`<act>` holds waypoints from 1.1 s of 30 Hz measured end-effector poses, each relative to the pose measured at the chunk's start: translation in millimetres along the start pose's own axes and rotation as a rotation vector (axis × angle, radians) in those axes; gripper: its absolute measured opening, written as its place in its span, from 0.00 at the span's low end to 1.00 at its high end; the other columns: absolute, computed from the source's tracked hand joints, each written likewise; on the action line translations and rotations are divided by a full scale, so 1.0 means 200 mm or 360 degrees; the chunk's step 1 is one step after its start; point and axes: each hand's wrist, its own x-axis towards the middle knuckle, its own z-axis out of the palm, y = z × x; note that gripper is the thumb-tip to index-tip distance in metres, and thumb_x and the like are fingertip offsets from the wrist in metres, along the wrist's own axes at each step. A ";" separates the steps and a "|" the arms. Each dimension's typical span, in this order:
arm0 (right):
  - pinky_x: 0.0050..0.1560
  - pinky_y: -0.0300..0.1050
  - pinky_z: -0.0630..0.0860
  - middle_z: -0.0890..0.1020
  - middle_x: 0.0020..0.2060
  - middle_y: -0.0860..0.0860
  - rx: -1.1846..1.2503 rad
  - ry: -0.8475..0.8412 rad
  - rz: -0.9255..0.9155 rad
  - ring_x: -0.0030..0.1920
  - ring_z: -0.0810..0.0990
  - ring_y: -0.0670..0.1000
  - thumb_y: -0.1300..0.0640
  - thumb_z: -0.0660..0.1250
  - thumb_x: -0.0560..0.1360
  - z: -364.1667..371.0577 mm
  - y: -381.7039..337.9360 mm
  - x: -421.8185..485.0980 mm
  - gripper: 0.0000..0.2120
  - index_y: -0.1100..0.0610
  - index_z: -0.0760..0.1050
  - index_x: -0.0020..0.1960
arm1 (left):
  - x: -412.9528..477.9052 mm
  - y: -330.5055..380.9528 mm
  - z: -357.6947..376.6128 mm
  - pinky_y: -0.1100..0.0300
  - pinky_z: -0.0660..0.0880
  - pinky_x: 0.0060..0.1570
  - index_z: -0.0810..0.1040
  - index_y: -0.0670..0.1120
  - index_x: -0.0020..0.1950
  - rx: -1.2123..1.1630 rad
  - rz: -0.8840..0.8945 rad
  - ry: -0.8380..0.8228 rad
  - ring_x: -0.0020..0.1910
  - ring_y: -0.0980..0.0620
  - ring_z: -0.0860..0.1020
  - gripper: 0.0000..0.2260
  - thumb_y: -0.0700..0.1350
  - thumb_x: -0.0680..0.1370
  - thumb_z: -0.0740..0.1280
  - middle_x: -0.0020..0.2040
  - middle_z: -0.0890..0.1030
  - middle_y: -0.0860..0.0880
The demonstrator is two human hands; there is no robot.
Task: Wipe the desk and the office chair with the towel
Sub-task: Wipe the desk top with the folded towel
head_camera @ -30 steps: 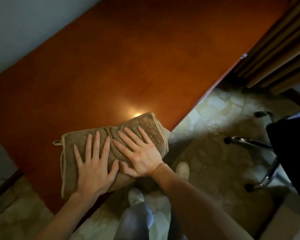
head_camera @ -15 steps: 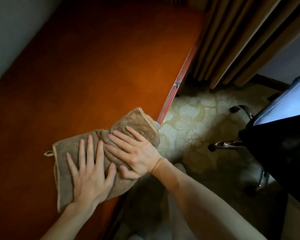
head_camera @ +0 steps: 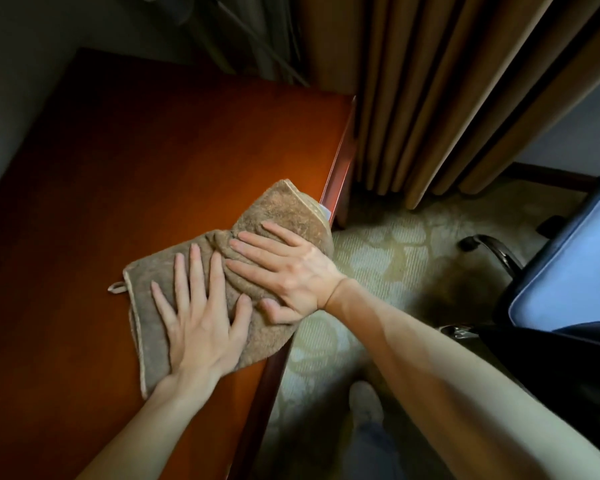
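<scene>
- While both palms lie flat on it, the folded brown terry towel (head_camera: pixel 274 216) sits on the glossy reddish-brown wooden desk (head_camera: pixel 136 174), right up against the desk's near-right edge.
- Left hand (head_camera: pixel 201 323): fingers straight and fanned apart, pressing down on the towel's nearer, left part. Nothing is curled, nothing is pinched.
- Right hand (head_camera: pixel 291 275): also spread flat, fingers pointing left across the bunched middle of the cloth, with the thumb lying along the towel's lower side near the desk edge.
- The two hands are just beside each other, the left thumb close to the right thumb.
- Look at the towel's right end: it bulges slightly past the desk's rim, over the floor.
- A small fabric hanging loop (head_camera: pixel 116 287) pokes out of the towel's left corner and lies on the wood.
- Off to the right stands the dark office chair with a pale blue panel (head_camera: pixel 568 271), well apart from the desk, a curved metal part of it showing beside it.
- Behind the desk's far-right corner hang tan pleated curtains (head_camera: pixel 447 98), reaching down to the floor.
- Below lies pale patterned carpet (head_camera: pixel 378 265), and the person's light-coloured shoe (head_camera: pixel 364 403) is planted on it between the desk and the chair.
</scene>
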 end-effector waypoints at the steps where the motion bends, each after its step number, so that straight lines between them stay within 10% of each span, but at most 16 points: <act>1: 0.76 0.65 0.62 0.74 0.73 0.63 -0.0010 -0.0002 0.0010 0.75 0.71 0.63 0.44 0.60 0.76 -0.02 0.08 0.01 0.31 0.62 0.75 0.73 | 0.07 0.04 -0.01 0.28 0.46 0.76 0.52 0.45 0.84 -0.0005 0.0002 0.0002 0.84 0.42 0.46 0.35 0.61 0.80 0.49 0.85 0.49 0.42; 14: 0.80 0.65 0.51 0.66 0.77 0.64 -0.0091 0.0304 0.0533 0.80 0.61 0.64 0.38 0.53 0.76 -0.12 0.99 0.05 0.36 0.58 0.71 0.77 | 1.09 0.49 -0.09 0.30 0.45 0.77 0.51 0.52 0.84 -0.0043 0.0220 0.0080 0.84 0.44 0.46 0.34 0.64 0.80 0.47 0.85 0.50 0.45; 27: 0.81 0.63 0.53 0.52 0.83 0.57 0.1181 0.1118 0.1539 0.83 0.51 0.55 0.45 0.56 0.81 0.06 0.87 0.06 0.38 0.61 0.46 0.84 | 1.42 0.64 -0.14 0.33 0.43 0.78 0.52 0.58 0.84 -0.0107 0.0563 0.0083 0.84 0.48 0.46 0.34 0.65 0.77 0.46 0.85 0.50 0.49; 33: 0.80 0.69 0.48 0.47 0.81 0.69 0.1103 0.0936 0.1579 0.82 0.46 0.68 0.52 0.54 0.82 0.08 0.70 0.03 0.27 0.72 0.67 0.71 | 1.26 0.69 -0.11 0.32 0.40 0.78 0.47 0.60 0.84 -0.0102 0.0509 0.0129 0.84 0.47 0.44 0.29 0.62 0.83 0.46 0.85 0.47 0.49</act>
